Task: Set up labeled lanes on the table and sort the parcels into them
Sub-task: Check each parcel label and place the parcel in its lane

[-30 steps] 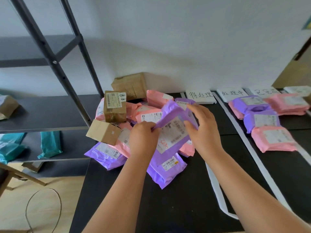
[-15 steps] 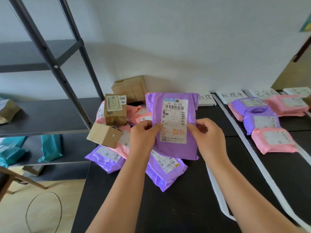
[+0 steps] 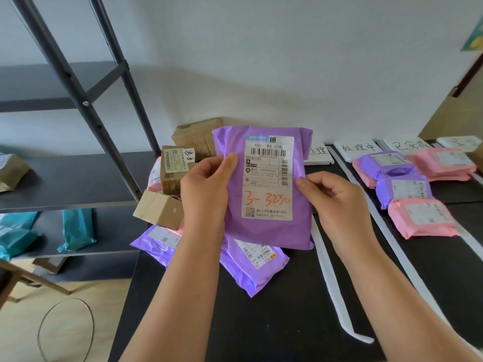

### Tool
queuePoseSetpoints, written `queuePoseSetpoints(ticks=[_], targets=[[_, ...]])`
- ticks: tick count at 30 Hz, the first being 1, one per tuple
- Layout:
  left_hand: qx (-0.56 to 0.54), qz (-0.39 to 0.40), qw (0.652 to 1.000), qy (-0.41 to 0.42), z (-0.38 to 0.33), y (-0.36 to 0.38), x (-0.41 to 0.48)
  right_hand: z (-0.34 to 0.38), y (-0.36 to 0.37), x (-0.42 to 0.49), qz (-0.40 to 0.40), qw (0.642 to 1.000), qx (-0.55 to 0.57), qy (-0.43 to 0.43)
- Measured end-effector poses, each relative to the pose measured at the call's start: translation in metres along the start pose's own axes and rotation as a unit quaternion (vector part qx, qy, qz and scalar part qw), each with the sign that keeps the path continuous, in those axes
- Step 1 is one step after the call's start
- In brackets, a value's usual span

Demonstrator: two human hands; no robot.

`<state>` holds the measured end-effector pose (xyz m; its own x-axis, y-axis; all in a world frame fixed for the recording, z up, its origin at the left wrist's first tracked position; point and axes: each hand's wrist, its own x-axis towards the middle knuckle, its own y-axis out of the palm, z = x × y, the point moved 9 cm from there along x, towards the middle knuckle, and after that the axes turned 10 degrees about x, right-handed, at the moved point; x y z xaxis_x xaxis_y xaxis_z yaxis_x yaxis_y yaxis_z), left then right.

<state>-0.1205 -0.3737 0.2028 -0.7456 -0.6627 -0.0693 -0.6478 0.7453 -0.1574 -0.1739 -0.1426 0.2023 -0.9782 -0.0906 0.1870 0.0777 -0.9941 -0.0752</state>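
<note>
Both hands had the purple parcel [image 3: 264,231] held up over the black worktop [image 3: 274,322], label facing the camera. Left hand [image 3: 206,194] had its grip pinching the left edge, right hand [image 3: 337,202] pinching the right edge. Behind it sat the unsorted pile [image 3: 167,189], and off to the right were the sorted parcels [image 3: 418,194] in taped lanes by handwritten lane labels [image 3: 358,148].

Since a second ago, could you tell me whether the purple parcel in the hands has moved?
Yes. The purple parcel has been lifted off the pile and turned upright, label facing the camera, now covering part of the leftmost lane sign.
</note>
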Motion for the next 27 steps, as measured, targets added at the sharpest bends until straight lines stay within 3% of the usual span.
queuePoseSetpoints(ticks=[9,19,27], targets=[[-0.117,0.031,0.991,-0.048,-0.005,0.004,-0.011,0.008,-0.003,-0.002,-0.006,0.999,0.035,0.012],[-0.102,-0.042,0.993,-0.052,0.008,-0.015,-0.002,-0.003,0.003,-0.002,0.026,0.999,-0.004,0.027],[-0.047,0.018,0.997,-0.054,0.011,-0.004,-0.004,-0.007,-0.005,0.000,-0.012,1.000,-0.021,0.006]])
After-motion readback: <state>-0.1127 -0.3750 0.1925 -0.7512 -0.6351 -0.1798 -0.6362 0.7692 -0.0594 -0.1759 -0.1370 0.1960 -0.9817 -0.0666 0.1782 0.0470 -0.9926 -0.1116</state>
